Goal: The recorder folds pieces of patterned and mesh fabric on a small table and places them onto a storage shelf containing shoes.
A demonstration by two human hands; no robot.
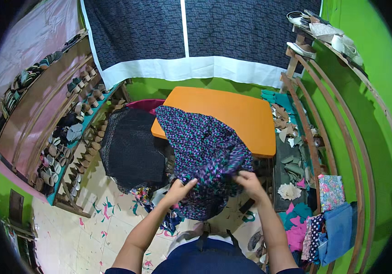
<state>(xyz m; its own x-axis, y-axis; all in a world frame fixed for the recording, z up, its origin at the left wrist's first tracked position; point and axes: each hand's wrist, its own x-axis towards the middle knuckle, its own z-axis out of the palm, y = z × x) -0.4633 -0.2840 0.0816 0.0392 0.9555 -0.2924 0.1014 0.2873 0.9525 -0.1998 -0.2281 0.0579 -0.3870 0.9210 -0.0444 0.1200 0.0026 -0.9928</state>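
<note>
A dark cloth with a small purple, green and white pattern [196, 137] lies partly over an orange table [223, 109] and hangs down past its near edge. My left hand [181, 191] grips its near left part, thumb pointing inward. At the near right, my right hand [250, 183] has its fingers closed on the same cloth. Between the two hands the fabric is bunched and a little blurred. To the left of the cloth, a heap of black lacy fabric [134, 146] covers something whose shape is hidden.
Wooden racks of shoes and shoe forms [84, 132] line the left side. On the right, a shelf holds leather scraps [292, 169] and folded fabrics [337, 228], with shoes [330, 36] above. Colourful scraps [106, 210] litter the tiled floor. A dark curtain [136, 32] hangs behind the table.
</note>
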